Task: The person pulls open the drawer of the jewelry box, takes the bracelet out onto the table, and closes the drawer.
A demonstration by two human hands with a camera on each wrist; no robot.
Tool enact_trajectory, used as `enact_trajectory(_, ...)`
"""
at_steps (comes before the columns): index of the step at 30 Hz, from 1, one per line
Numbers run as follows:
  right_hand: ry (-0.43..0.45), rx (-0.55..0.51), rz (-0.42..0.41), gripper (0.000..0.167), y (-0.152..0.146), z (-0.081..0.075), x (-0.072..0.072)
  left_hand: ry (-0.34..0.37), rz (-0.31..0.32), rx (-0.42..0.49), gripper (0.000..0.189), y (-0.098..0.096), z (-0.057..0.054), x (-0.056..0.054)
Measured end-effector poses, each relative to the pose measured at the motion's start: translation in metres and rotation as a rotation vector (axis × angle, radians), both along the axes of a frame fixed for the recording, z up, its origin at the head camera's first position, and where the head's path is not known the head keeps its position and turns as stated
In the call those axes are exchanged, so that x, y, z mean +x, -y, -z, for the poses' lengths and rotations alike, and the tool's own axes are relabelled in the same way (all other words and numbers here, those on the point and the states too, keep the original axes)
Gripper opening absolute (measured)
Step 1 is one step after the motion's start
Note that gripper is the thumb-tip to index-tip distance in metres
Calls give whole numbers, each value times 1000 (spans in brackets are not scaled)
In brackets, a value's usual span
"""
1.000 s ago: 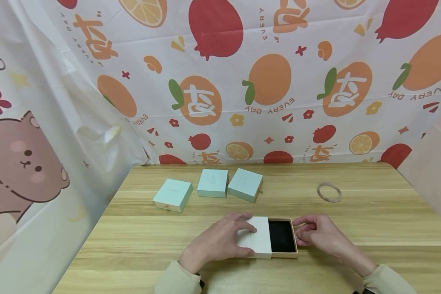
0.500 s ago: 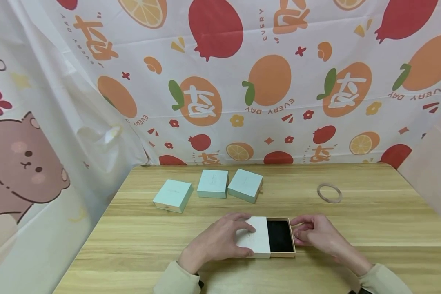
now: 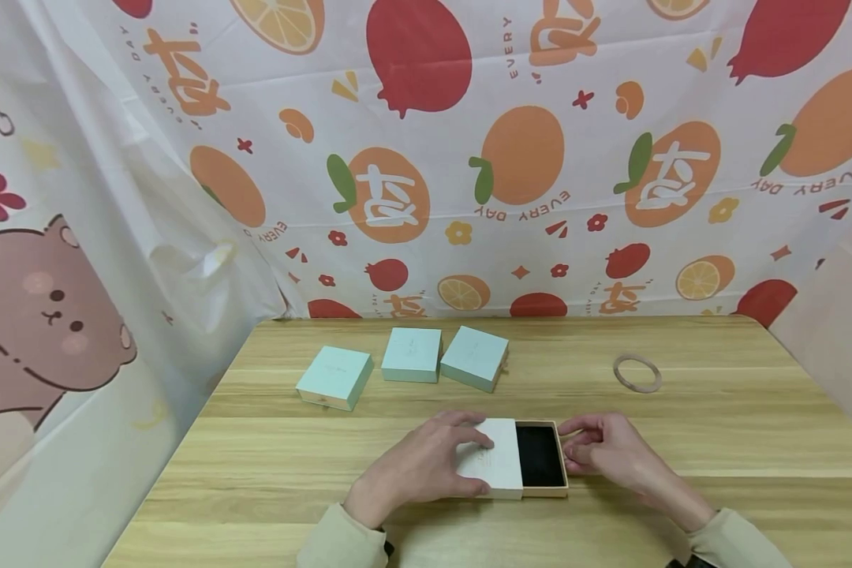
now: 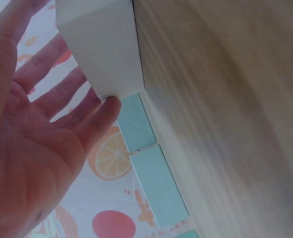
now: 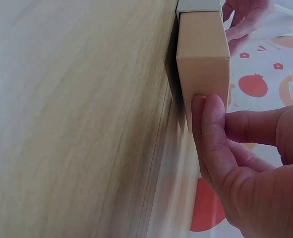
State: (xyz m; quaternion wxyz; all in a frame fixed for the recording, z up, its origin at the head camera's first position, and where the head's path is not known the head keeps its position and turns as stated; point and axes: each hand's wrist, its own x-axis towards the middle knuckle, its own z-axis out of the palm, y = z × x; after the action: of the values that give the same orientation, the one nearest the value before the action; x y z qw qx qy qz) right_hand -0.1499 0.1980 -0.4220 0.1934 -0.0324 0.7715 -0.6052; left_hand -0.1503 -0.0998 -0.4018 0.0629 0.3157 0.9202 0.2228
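Note:
A white slide-out box (image 3: 506, 465) lies on the table before me, its tan-edged drawer (image 3: 545, 492) partly out to the right. Black padding (image 3: 541, 456) lines the part that shows. My left hand (image 3: 426, 465) grips the white sleeve, thumb along the near side and fingers across the top and far side. In the left wrist view a fingertip (image 4: 110, 103) meets the sleeve's corner. My right hand (image 3: 618, 457) is at the drawer's outer end. In the right wrist view two fingertips (image 5: 213, 104) press side by side on that tan end (image 5: 203, 74).
Beyond the left hand stand three pale green boxes, the left one (image 3: 334, 375), the middle one (image 3: 412, 353) and the right one (image 3: 474, 355). A greyish ring (image 3: 637, 373) lies at the back right of the wooden table (image 3: 724, 442). A fruit-print curtain (image 3: 454, 158) hangs behind.
The drawer has slid slightly left into its sleeve, and my right hand has moved left along with it. My left hand stays nearly still on the sleeve.

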Motion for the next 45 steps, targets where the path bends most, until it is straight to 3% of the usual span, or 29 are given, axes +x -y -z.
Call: enact_trajectory(45, 13, -26, 9, 35, 19, 4, -4, -17, 1, -27, 47, -1, -1, 0)
